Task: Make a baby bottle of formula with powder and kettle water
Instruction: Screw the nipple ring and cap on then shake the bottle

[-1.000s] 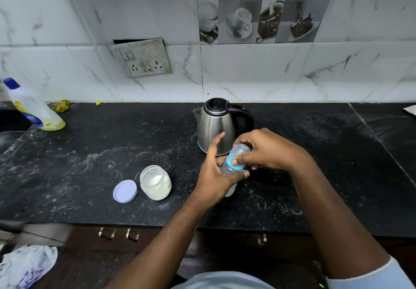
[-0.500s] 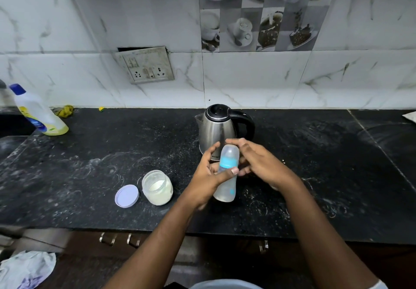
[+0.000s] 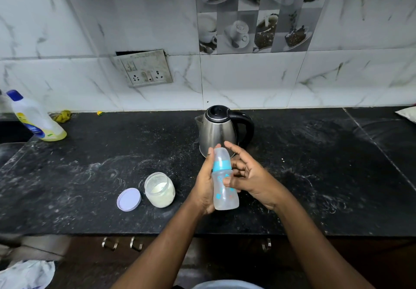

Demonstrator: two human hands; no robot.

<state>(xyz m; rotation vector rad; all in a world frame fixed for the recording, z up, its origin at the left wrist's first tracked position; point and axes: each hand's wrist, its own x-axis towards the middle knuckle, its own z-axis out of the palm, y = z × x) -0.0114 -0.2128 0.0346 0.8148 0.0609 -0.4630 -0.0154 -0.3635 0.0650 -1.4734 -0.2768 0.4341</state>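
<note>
A clear baby bottle [image 3: 225, 195] with a blue collar and a translucent cap stands upright above the black counter [image 3: 90, 176]. My left hand [image 3: 203, 183] grips it from the left. My right hand [image 3: 249, 178] is beside it on the right, fingers spread, thumb resting on the bottle's front. A steel kettle [image 3: 217, 131] with a black handle stands just behind the bottle. To the left sits an open glass jar of white powder [image 3: 160, 191], its lilac lid [image 3: 128, 199] lying flat beside it.
A plastic bottle of yellow liquid with a blue cap [image 3: 36, 117] stands at the counter's far left, near the sink edge. A wall socket plate [image 3: 144, 68] is on the tiled wall. Drawer handles [image 3: 122, 242] sit below the counter's front edge.
The bottle went from tilted to upright. My right hand came off the cap and opened beside the bottle. The left hand's grip slid lower on the body.
</note>
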